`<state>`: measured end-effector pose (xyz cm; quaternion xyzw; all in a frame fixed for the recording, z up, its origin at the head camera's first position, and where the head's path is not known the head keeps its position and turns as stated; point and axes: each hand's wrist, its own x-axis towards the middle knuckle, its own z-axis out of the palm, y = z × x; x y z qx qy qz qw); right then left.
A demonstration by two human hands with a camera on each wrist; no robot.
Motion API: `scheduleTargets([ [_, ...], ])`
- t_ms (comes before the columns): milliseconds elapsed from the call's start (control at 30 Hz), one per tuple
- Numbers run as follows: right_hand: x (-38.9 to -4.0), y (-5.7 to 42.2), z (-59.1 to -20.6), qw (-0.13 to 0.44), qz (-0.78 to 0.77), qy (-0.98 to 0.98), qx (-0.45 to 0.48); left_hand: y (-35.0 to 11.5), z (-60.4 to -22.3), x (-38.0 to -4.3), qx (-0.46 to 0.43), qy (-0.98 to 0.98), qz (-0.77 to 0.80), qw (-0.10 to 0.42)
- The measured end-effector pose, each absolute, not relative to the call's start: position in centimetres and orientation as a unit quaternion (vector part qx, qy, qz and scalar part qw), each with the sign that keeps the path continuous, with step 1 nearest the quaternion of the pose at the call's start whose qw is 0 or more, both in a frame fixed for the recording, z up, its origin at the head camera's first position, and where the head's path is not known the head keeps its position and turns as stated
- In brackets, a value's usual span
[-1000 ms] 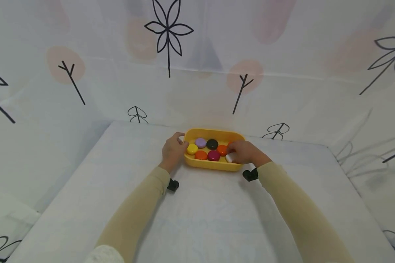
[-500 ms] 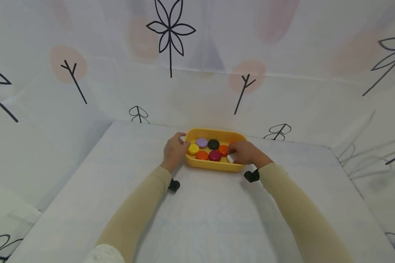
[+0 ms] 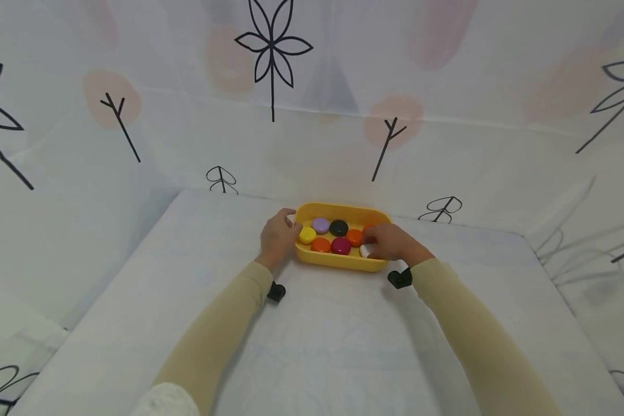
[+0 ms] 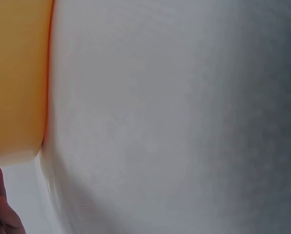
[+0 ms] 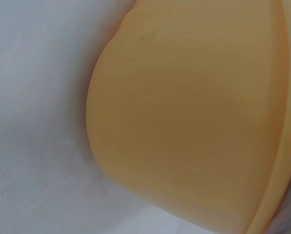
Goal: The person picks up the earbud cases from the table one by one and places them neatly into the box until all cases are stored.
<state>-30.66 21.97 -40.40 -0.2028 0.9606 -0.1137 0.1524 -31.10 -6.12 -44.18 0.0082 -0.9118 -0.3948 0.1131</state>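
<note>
A yellow tray (image 3: pixel 338 263) holding several glossy round discs sits at the far middle of the table. My left hand (image 3: pixel 277 238) grips its left end, thumb over the rim beside a yellow disc (image 3: pixel 307 235). Inside the right end, my right hand (image 3: pixel 392 242) has curled fingers on a white disc (image 3: pixel 365 251), which they partly cover. An orange disc (image 3: pixel 355 237) lies just left of those fingers. Lilac (image 3: pixel 320 225), black (image 3: pixel 338 227), magenta (image 3: pixel 341 246) and another orange disc (image 3: pixel 320 245) lie farther left. Both wrist views show mostly the tray's outer wall (image 5: pixel 184 117).
A white cloth covers the table (image 3: pixel 322 341). Behind the tray rises a pale fabric backdrop (image 3: pixel 312 150) with drawn flowers and twigs, which continues along both sides. A bit of orange (image 3: pixel 369 227) shows behind the right hand's fingers.
The whole head view has shifted slightly, so everything appears a little farther right. Both hands keep their places at the tray; the white disc looks slightly less tilted under the right fingers.
</note>
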Motion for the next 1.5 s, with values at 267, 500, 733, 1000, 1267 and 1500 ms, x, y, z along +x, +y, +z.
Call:
scheduleTargets([
  [267, -30.6, 22.2, -40.7, 0.149, -0.123, 0.961, -0.198, -5.9, -44.4, -31.1, 0.009, -0.912, -0.395, 0.114],
  [500, -30.5, 22.4, -40.8, 0.152, -0.153, 0.959, -0.182, -5.8, -44.6, -31.2, 0.015, -0.912, -0.393, 0.114],
  [733, -30.5, 22.4, -40.5, 0.158, -0.154, 0.957, -0.187, -5.8, -44.6, -31.3, 0.017, -0.912, -0.394, 0.115],
  [1000, -30.6, 22.2, -40.2, 0.162, -0.164, 0.957, -0.176, -5.6, -44.3, -31.2, 0.019, -0.913, -0.395, 0.105],
  [1267, -30.6, 21.9, -39.7, 0.154, -0.169, 0.958, -0.173, -5.8, -44.2, -31.1, 0.014, -0.912, -0.396, 0.111],
  [1500, -30.5, 21.6, -39.0, 0.139, -0.192, 0.958, -0.159, -6.0, -44.1, -31.0, 0.012, -0.911, -0.396, 0.115],
])
